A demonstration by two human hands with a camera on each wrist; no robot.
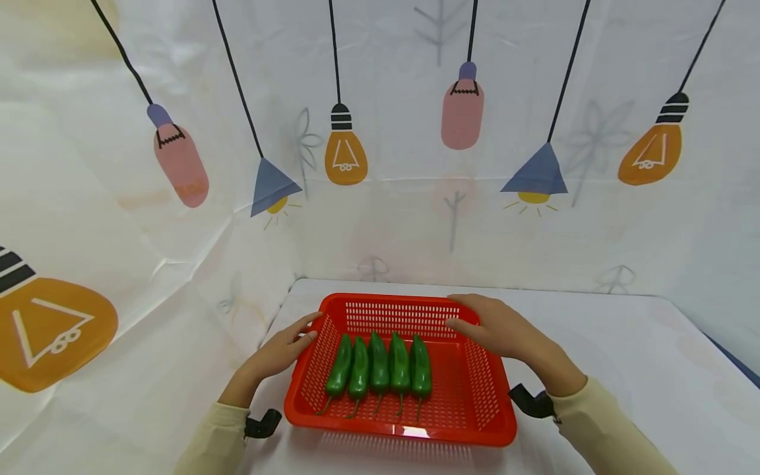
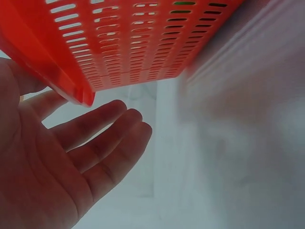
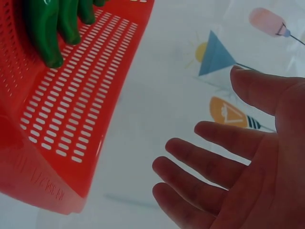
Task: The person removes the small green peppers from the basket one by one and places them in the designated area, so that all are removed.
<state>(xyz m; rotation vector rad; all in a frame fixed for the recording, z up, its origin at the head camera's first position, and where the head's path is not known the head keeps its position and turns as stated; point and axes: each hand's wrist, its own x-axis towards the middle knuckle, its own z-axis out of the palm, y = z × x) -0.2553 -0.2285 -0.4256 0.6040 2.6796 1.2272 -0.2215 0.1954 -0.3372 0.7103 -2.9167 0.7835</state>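
A red plastic basket (image 1: 452, 379) with slotted walls sits on the white table in the head view. Several green chili peppers (image 1: 380, 366) lie side by side in its left half, stems toward me. At the basket's left rim is my left hand (image 1: 278, 349), thumb and forefinger right at the edge. The left wrist view shows its other fingers (image 2: 112, 152) extended and loosely spread below the rim. Over the far right corner hovers my right hand (image 1: 501, 328). In the right wrist view its relaxed fingers (image 3: 205, 167) stand apart from the basket wall, holding nothing.
The white tabletop (image 1: 617, 369) reaches out on the right of the basket. A white sheet (image 1: 404, 218) printed with hanging lamps closes off the back and the left side. Each wrist carries a small black camera mount (image 1: 263, 423).
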